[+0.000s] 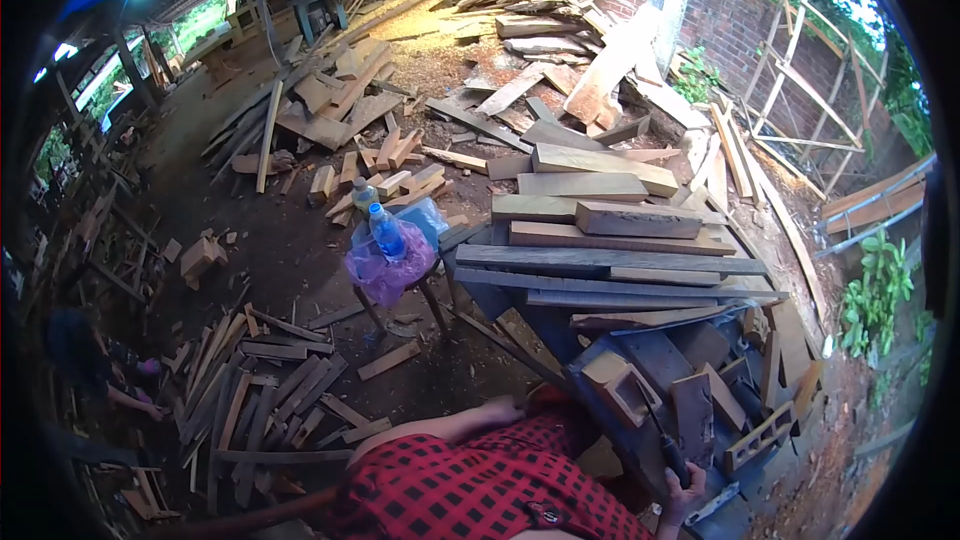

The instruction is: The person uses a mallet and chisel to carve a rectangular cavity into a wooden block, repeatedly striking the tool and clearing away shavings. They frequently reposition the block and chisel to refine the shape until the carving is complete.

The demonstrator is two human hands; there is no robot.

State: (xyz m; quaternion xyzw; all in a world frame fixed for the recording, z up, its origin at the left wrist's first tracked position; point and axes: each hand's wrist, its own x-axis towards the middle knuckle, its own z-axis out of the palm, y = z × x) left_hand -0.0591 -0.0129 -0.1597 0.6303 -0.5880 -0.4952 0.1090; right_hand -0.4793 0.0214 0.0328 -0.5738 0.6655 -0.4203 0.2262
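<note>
My right hand is closed around the dark handle of a screwdriver-like tool. Its thin shaft points up and away, toward a hollow wooden block on the dark worktable. I cannot make out whether the tip touches the block. A dark, upright wood block stands just right of the shaft. My left hand is low in front of my red checked shirt, near my lap. Its back faces me and its fingers are hidden.
Stacked planks cover the table's far part. A slotted wooden piece lies at its right edge. Left stands a stool with a pink bag and a blue bottle. Scrap wood litters the ground. Another person bends at far left.
</note>
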